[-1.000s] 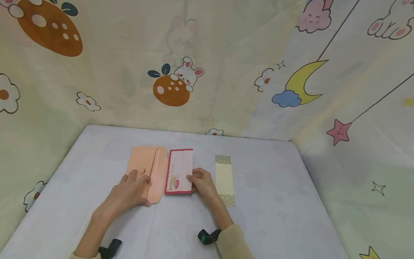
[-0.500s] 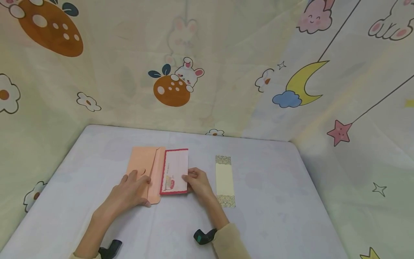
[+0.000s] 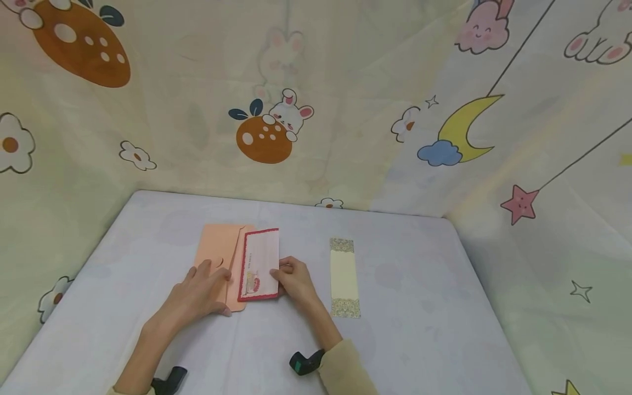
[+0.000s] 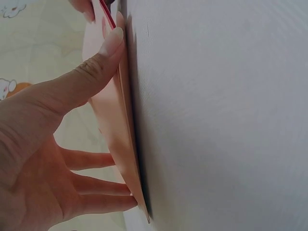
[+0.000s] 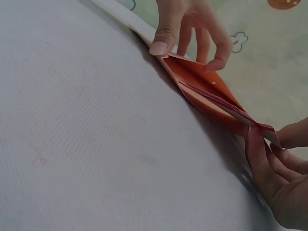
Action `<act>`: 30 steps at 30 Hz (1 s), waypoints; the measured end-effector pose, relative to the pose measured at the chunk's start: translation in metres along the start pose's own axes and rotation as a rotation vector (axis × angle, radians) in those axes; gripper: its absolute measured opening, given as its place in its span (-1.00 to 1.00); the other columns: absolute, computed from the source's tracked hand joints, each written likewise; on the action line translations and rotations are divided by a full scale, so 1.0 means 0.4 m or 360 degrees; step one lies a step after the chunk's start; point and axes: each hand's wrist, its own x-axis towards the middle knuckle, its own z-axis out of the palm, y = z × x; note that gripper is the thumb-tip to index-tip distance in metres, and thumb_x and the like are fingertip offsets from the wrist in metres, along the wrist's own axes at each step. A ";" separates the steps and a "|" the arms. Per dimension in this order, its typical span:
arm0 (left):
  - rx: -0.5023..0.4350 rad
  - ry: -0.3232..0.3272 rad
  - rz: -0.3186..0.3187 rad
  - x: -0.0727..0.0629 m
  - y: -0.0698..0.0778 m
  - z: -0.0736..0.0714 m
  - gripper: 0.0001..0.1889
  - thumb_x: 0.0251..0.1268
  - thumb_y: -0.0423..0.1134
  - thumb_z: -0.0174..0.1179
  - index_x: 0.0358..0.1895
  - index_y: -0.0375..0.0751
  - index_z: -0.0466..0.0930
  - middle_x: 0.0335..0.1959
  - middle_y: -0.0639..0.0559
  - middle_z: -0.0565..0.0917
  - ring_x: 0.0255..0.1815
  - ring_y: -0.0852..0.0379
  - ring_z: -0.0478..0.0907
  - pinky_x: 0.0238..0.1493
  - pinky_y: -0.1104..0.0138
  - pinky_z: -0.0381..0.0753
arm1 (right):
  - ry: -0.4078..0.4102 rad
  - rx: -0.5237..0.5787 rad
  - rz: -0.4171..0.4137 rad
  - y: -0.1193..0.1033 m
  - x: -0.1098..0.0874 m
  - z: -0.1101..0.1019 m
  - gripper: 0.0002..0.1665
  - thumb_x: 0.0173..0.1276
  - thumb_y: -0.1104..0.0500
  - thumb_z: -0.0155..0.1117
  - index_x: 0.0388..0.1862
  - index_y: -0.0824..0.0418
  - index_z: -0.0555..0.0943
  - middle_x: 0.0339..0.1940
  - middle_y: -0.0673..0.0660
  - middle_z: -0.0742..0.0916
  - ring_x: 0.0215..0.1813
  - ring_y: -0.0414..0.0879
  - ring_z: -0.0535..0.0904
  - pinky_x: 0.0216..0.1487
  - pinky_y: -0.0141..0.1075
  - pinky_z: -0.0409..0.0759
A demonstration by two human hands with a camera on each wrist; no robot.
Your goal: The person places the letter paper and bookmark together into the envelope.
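Observation:
A peach envelope [image 3: 217, 241] lies on the white table, its flap side turned to the right. My left hand [image 3: 199, 291] rests on it with spread, mostly straight fingers; in the left wrist view the thumb [image 4: 111, 43] lies along its edge. Between thumb and fingers, my right hand [image 3: 296, 282] pinches the right edge of a white greeting card [image 3: 264, 252] with a red scalloped border. The card overlaps the envelope's flap. From the right wrist, the envelope's orange mouth [image 5: 207, 84] gapes, and the card's red edge [image 5: 226, 103] reaches into that gap.
A cream paper strip [image 3: 343, 274] with glittery gold ends lies to the right of my right hand. The table [image 3: 419, 318] ends at a cartoon-printed fabric wall [image 3: 355, 137] behind and at the sides. Black wrist devices [image 3: 306, 362] sit near both cuffs.
My right hand has slid left with the greeting card, which now covers part of the envelope's flap instead of lying beside it. The left hand has stayed on the envelope.

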 end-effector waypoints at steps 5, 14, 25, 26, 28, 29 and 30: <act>0.0005 -0.0008 -0.0002 -0.001 0.004 0.000 -0.27 -0.28 0.05 0.71 0.06 0.07 0.55 0.29 -0.36 0.40 0.10 -0.36 0.44 -0.30 -0.19 0.61 | 0.0011 -0.0058 -0.0006 0.005 0.002 0.010 -0.72 0.42 0.18 0.36 0.02 0.28 0.58 -0.39 0.07 0.76 -0.51 -0.18 0.60 -0.44 -0.39 0.58; 0.0012 0.0010 0.0021 -0.001 0.005 -0.001 -0.28 -0.29 0.05 0.71 0.04 0.08 0.55 0.27 -0.33 0.42 0.06 -0.27 0.44 -0.35 -0.10 0.60 | 0.0041 -0.0179 -0.0034 -0.004 0.005 0.027 -0.68 0.42 0.13 0.38 0.04 0.26 0.60 -0.36 0.04 0.76 -0.47 -0.18 0.60 -0.40 -0.38 0.58; 0.0009 0.0009 0.0000 0.003 -0.001 0.006 -0.25 -0.30 0.07 0.71 0.08 0.09 0.55 0.26 -0.33 0.41 0.07 -0.31 0.44 -0.32 -0.15 0.62 | 0.0034 -0.0249 -0.0128 -0.015 0.012 0.040 -0.72 0.39 0.18 0.40 -0.01 0.28 0.60 -0.44 0.02 0.73 -0.48 -0.22 0.55 -0.46 -0.40 0.50; 0.0009 0.0007 -0.0002 0.003 -0.001 0.007 -0.24 -0.30 0.08 0.71 0.09 0.09 0.55 0.25 -0.33 0.41 0.08 -0.31 0.44 -0.31 -0.17 0.62 | 0.0035 -0.0261 -0.0131 -0.017 0.013 0.042 -0.72 0.39 0.18 0.40 -0.01 0.28 0.60 -0.44 0.02 0.73 -0.48 -0.23 0.54 -0.46 -0.41 0.50; 0.0007 0.0002 -0.0007 0.004 -0.002 0.007 -0.24 -0.30 0.08 0.71 0.09 0.09 0.55 0.25 -0.33 0.42 0.08 -0.32 0.44 -0.30 -0.18 0.62 | 0.0037 -0.0276 -0.0131 -0.018 0.015 0.046 -0.72 0.39 0.18 0.40 -0.01 0.27 0.60 -0.43 0.02 0.73 -0.48 -0.23 0.54 -0.46 -0.41 0.50; 0.0006 0.0003 -0.0006 0.005 -0.003 0.007 -0.25 -0.29 0.08 0.71 0.09 0.10 0.55 0.25 -0.32 0.42 0.07 -0.31 0.45 -0.30 -0.18 0.62 | 0.0038 -0.0283 -0.0135 -0.019 0.016 0.048 -0.72 0.38 0.18 0.40 -0.01 0.28 0.60 -0.43 0.02 0.73 -0.48 -0.23 0.54 -0.46 -0.41 0.50; 0.0007 0.0005 -0.0006 0.005 -0.003 0.007 -0.25 -0.29 0.08 0.71 0.09 0.10 0.55 0.25 -0.32 0.42 0.08 -0.32 0.45 -0.30 -0.18 0.62 | 0.0039 -0.0289 -0.0143 -0.019 0.017 0.050 -0.72 0.38 0.19 0.40 -0.02 0.29 0.60 -0.43 0.03 0.73 -0.47 -0.23 0.54 -0.45 -0.41 0.50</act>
